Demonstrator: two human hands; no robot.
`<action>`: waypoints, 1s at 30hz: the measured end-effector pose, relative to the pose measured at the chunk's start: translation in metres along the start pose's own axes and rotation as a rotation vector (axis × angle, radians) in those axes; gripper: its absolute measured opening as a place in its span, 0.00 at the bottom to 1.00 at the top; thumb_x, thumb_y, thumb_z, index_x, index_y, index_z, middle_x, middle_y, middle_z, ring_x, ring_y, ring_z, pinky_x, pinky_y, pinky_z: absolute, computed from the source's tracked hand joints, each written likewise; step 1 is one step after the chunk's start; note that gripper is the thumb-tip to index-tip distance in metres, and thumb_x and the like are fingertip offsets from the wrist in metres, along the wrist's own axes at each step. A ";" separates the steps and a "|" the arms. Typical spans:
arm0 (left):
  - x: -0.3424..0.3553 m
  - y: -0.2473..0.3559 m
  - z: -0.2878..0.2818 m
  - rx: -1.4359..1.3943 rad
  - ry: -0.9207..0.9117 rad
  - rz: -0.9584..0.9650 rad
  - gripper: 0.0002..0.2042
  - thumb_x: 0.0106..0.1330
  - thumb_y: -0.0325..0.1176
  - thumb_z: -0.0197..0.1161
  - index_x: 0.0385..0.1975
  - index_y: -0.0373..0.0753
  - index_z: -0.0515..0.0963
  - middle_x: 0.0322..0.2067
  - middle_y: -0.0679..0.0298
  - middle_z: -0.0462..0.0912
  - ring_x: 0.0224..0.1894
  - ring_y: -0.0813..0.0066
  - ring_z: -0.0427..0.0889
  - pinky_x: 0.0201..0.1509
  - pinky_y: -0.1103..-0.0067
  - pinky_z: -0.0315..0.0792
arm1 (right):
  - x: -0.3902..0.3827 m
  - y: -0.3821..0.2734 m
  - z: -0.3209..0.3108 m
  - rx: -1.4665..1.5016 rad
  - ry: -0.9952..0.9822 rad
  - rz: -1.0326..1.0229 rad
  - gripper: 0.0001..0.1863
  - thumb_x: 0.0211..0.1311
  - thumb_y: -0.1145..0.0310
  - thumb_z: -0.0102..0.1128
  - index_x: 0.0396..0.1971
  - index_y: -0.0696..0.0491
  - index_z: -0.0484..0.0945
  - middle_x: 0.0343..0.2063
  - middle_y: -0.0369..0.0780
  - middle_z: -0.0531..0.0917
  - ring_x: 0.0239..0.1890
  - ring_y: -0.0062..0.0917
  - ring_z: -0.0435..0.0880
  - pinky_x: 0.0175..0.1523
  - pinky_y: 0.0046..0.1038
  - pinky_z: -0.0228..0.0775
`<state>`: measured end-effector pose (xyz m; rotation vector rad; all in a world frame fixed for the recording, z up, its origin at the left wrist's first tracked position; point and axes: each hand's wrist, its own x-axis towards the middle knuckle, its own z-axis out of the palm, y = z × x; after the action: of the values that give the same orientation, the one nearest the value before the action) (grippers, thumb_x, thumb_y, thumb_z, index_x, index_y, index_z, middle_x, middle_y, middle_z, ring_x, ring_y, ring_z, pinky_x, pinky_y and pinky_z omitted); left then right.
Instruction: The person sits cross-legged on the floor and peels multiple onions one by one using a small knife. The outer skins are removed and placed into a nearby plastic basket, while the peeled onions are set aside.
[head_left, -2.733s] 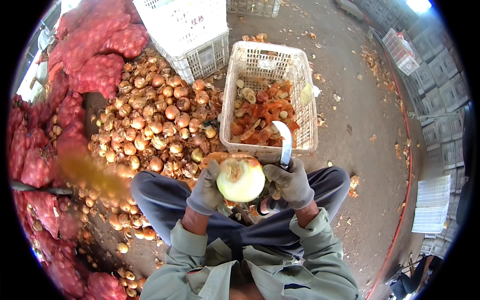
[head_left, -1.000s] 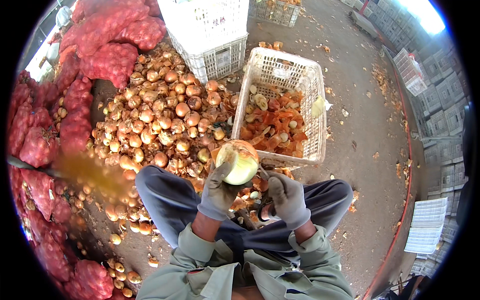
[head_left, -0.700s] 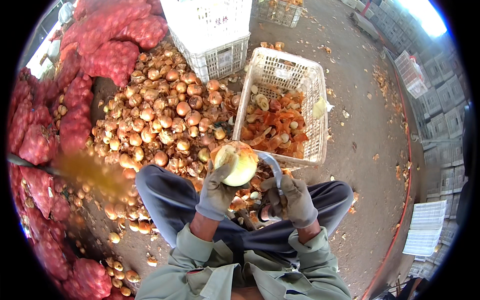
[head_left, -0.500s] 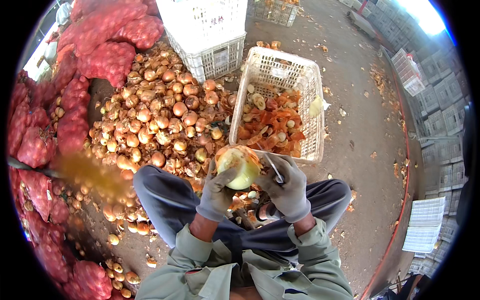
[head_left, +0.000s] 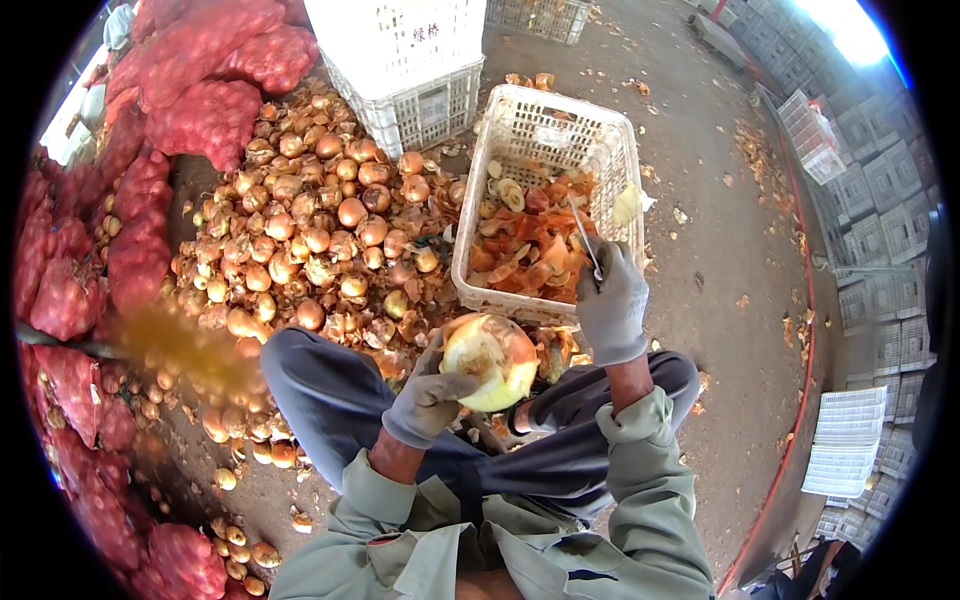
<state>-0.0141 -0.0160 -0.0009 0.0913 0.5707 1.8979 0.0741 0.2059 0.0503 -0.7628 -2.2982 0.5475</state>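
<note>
Over my lap, my left hand (head_left: 430, 398), in a grey glove, holds a large onion (head_left: 490, 362). Part of the onion is peeled to pale green-white flesh, while brown skin stays on its upper right side. My right hand (head_left: 613, 305), gloved as well, is closed around a knife (head_left: 584, 235) whose thin blade points up and away. That hand is above the near right corner of a white plastic crate (head_left: 462, 262), apart from the onion. Orange peels and pale onion ends (head_left: 535, 235) lie inside the crate.
A big heap of unpeeled onions (head_left: 300, 225) spreads at the left, with red mesh sacks (head_left: 205, 120) behind and beside it. Stacked white crates (head_left: 425, 105) stand beyond the heap. More crates (head_left: 850, 440) line the right side, past a red line on the floor. Loose skins litter the floor.
My right hand has moved away from the onion, up and right over the crate's edge with the knife. My left hand has turned the onion and lowered it slightly.
</note>
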 end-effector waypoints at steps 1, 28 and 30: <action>0.003 0.002 -0.001 -0.048 -0.012 -0.005 0.34 0.56 0.23 0.60 0.66 0.34 0.59 0.58 0.57 0.73 0.60 0.61 0.74 0.66 0.67 0.68 | 0.002 -0.002 -0.002 -0.007 -0.027 -0.008 0.13 0.55 0.77 0.59 0.42 0.56 0.76 0.34 0.46 0.78 0.35 0.43 0.80 0.38 0.39 0.72; 0.020 0.004 -0.003 -0.032 0.108 0.125 0.31 0.57 0.21 0.59 0.64 0.37 0.62 0.58 0.55 0.73 0.60 0.60 0.74 0.64 0.63 0.71 | -0.065 -0.032 -0.019 0.136 -0.339 -0.059 0.13 0.63 0.65 0.56 0.45 0.53 0.79 0.24 0.43 0.77 0.26 0.40 0.80 0.29 0.37 0.69; 0.019 0.010 0.003 -0.042 0.152 0.109 0.33 0.55 0.17 0.58 0.65 0.37 0.61 0.58 0.55 0.72 0.61 0.60 0.73 0.65 0.63 0.70 | -0.074 -0.021 -0.008 0.363 -0.403 0.134 0.16 0.69 0.59 0.53 0.44 0.57 0.79 0.20 0.37 0.75 0.22 0.31 0.78 0.27 0.31 0.67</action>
<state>-0.0291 -0.0008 0.0021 -0.0511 0.6391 2.0339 0.1171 0.1438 0.0348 -0.6742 -2.4070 1.2378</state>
